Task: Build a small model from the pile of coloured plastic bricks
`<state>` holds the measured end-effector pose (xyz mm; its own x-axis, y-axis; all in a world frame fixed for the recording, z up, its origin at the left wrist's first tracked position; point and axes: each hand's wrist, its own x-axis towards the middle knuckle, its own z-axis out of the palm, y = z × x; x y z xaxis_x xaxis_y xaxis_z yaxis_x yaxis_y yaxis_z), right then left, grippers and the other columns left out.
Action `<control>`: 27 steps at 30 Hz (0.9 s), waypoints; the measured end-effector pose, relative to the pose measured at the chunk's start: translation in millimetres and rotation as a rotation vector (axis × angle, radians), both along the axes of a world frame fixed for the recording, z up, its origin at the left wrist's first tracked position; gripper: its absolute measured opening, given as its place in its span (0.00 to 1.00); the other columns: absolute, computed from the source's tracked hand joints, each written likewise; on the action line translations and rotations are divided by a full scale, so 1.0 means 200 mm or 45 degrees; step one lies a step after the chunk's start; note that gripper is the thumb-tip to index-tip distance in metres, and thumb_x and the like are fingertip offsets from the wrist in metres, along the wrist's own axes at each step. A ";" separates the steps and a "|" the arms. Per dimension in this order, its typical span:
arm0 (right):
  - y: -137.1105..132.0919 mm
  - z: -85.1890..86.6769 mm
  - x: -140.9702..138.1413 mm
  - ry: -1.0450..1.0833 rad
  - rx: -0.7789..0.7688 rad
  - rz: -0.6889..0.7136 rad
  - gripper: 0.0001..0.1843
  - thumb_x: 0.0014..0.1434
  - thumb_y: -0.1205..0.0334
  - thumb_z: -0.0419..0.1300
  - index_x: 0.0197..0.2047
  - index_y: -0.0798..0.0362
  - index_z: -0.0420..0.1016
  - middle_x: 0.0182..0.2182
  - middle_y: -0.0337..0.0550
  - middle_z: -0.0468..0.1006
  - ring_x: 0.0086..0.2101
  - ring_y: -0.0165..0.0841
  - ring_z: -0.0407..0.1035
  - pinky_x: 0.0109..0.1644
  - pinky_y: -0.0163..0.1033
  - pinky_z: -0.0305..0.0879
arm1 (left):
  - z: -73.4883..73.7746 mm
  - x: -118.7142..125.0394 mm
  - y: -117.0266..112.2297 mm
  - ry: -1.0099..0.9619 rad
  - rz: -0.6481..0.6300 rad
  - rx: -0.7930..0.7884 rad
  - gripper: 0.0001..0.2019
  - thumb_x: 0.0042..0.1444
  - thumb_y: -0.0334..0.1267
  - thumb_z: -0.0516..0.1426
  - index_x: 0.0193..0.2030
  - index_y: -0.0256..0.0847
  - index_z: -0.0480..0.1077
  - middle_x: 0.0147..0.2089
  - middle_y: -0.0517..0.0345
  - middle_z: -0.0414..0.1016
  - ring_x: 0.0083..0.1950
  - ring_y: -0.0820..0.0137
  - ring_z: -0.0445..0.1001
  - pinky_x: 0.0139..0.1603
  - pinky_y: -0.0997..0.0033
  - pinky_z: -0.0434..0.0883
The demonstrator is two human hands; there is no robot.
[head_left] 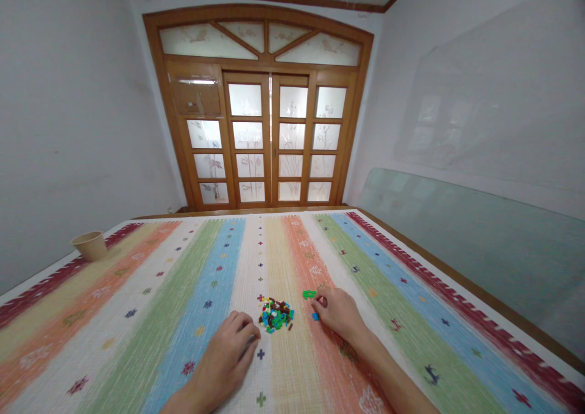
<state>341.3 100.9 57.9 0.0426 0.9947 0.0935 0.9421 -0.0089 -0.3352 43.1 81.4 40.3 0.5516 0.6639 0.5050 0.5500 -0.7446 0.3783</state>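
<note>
Green bricks [309,294] just beyond the right hand [340,313];
whether its fingertips clamp anything, I cannot tell; left hand [234,339] loosely curled, thumb apart, beside the brick pile [276,314]

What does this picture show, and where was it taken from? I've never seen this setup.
No machine here: a person works bare-handed, filmed by a head-worn camera looking forward and down. A striped cloth bears a heap of small colourful pieces, with green pieces and a blue piece to its right, and a tan cup at far left. The left hand sits left of the heap; the right hand is by the green and blue pieces. Whether either holds anything is hard to tell.
</note>
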 end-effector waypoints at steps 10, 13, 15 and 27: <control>0.01 -0.02 0.01 0.021 0.013 0.003 0.11 0.66 0.63 0.60 0.43 0.48 0.86 0.38 0.45 0.87 0.42 0.39 0.80 0.41 0.36 0.63 | 0.01 0.00 0.00 0.021 0.000 -0.026 0.08 0.67 0.30 0.54 0.39 0.44 0.73 0.42 0.52 0.77 0.44 0.61 0.77 0.45 0.62 0.76; 0.01 -0.02 0.01 0.028 0.025 0.003 0.11 0.65 0.64 0.60 0.43 0.49 0.86 0.37 0.45 0.87 0.42 0.39 0.80 0.41 0.36 0.63 | 0.01 0.00 0.00 0.035 0.002 -0.033 0.09 0.68 0.31 0.53 0.40 0.44 0.73 0.43 0.52 0.77 0.44 0.61 0.77 0.45 0.62 0.76; 0.00 -0.02 0.01 0.022 0.025 0.003 0.11 0.65 0.64 0.60 0.43 0.49 0.86 0.38 0.45 0.87 0.42 0.39 0.80 0.41 0.36 0.63 | 0.01 0.00 0.00 0.046 0.004 -0.038 0.09 0.68 0.31 0.52 0.40 0.44 0.72 0.43 0.51 0.77 0.45 0.61 0.77 0.46 0.62 0.76; 0.00 0.00 0.00 0.001 0.005 -0.015 0.13 0.66 0.64 0.58 0.44 0.49 0.86 0.38 0.44 0.87 0.42 0.38 0.80 0.40 0.36 0.61 | -0.01 -0.01 0.00 0.055 -0.001 -0.042 0.08 0.69 0.30 0.52 0.41 0.44 0.71 0.43 0.53 0.76 0.45 0.61 0.76 0.46 0.61 0.75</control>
<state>342.0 100.4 57.8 0.0545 0.9937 0.0976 0.9417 -0.0187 -0.3359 41.7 82.0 38.3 0.5730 0.6791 0.4587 0.5657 -0.7328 0.3782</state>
